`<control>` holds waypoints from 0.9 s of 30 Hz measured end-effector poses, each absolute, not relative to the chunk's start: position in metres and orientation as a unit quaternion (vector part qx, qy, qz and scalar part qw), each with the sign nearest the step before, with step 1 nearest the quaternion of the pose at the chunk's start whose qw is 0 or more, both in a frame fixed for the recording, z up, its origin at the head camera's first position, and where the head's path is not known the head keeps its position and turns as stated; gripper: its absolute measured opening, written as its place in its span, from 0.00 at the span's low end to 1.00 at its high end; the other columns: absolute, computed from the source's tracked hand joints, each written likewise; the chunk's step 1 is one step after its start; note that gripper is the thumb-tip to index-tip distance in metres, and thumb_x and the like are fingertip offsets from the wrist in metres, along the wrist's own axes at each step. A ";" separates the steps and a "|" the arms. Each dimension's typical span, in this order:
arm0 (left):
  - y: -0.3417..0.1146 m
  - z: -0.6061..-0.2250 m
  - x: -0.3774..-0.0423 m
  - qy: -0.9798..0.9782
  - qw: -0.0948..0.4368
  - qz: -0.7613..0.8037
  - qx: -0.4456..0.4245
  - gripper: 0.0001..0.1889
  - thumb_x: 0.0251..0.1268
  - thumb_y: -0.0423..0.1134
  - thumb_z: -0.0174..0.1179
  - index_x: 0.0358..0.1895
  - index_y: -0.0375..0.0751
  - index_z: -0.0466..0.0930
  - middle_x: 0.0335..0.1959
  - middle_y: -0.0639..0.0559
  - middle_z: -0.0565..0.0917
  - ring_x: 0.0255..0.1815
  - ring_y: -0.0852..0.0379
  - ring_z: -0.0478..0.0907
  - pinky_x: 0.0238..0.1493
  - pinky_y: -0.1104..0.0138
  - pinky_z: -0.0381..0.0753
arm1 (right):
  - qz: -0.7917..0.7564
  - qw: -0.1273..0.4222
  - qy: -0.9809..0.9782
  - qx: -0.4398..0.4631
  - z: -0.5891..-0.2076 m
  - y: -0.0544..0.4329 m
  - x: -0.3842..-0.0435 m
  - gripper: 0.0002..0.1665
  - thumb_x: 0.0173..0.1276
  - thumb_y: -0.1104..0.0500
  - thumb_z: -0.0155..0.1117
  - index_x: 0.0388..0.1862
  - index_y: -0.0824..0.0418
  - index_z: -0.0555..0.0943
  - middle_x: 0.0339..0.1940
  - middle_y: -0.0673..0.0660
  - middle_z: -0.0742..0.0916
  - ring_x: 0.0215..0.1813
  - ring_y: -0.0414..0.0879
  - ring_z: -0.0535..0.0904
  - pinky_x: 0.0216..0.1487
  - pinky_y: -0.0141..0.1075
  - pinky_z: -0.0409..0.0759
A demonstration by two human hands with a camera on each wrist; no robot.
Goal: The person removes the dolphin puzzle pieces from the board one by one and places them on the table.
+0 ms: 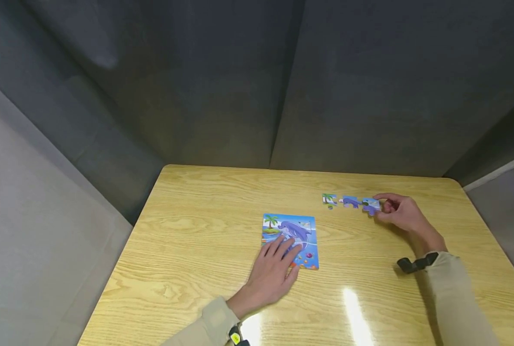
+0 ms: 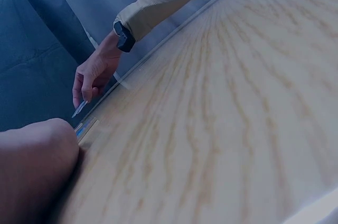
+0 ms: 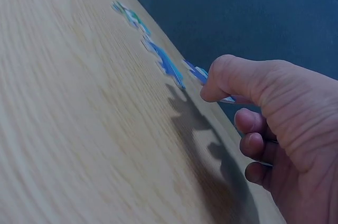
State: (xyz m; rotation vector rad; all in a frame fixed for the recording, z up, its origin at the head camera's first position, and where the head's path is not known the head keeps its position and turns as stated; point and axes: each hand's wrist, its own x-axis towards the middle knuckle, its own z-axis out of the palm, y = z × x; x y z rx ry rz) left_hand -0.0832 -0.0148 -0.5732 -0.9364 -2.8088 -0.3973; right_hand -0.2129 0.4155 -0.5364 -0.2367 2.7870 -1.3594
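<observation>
My right hand (image 1: 401, 214) pinches a blue and purple jigsaw puzzle piece (image 1: 371, 204) between thumb and fingers. In the right wrist view that piece (image 3: 195, 70) is held off the tabletop, with a shadow beneath it. Just left of it lie a puzzle piece with part of a dolphin (image 1: 350, 202) and, farther left, one with a palm tree (image 1: 328, 199). My left hand (image 1: 271, 276) rests with spread fingers on the lower left of a square dolphin picture board (image 1: 296, 229), hiding that part. Only a blurred part of the left hand (image 2: 37, 155) shows in its wrist view.
The wooden table (image 1: 196, 230) has its far edge just behind the pieces. Dark grey curtains (image 1: 218, 96) hang behind it, and a pale curtain (image 1: 32, 216) stands at the left. A dark wrist device (image 1: 417, 263) sits at the right cuff.
</observation>
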 end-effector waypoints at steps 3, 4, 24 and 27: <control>-0.015 -0.573 -0.083 -0.938 0.076 -0.133 -0.312 0.28 0.84 0.55 0.41 0.81 0.55 0.64 0.81 0.53 0.65 0.83 0.46 0.56 0.79 0.50 0.59 | -0.424 0.014 0.902 -0.076 -0.540 0.422 -0.216 0.25 0.63 0.68 0.76 0.58 0.69 0.82 0.27 0.55 0.77 0.27 0.39 0.69 0.27 0.31 0.68; -0.015 -0.573 -0.083 -0.938 0.077 -0.132 -0.312 0.28 0.84 0.55 0.41 0.81 0.55 0.64 0.81 0.53 0.65 0.83 0.46 0.56 0.79 0.50 0.59 | -0.423 0.015 0.903 -0.074 -0.541 0.423 -0.217 0.25 0.63 0.68 0.76 0.58 0.70 0.82 0.27 0.55 0.77 0.27 0.39 0.69 0.27 0.31 0.68; -0.014 -0.574 -0.083 -0.935 0.090 -0.136 -0.314 0.28 0.83 0.54 0.43 0.80 0.55 0.65 0.80 0.53 0.66 0.83 0.45 0.57 0.78 0.50 0.61 | -0.423 0.090 0.900 -0.049 -0.543 0.432 -0.231 0.30 0.67 0.64 0.73 0.66 0.73 0.77 0.32 0.56 0.80 0.30 0.38 0.71 0.31 0.31 0.72; -0.014 -0.573 -0.083 -0.935 0.087 -0.138 -0.313 0.28 0.83 0.54 0.43 0.80 0.54 0.65 0.80 0.52 0.66 0.83 0.45 0.57 0.78 0.50 0.61 | -0.416 0.086 0.904 -0.054 -0.544 0.431 -0.232 0.31 0.67 0.65 0.72 0.67 0.74 0.75 0.34 0.58 0.81 0.31 0.38 0.72 0.32 0.30 0.73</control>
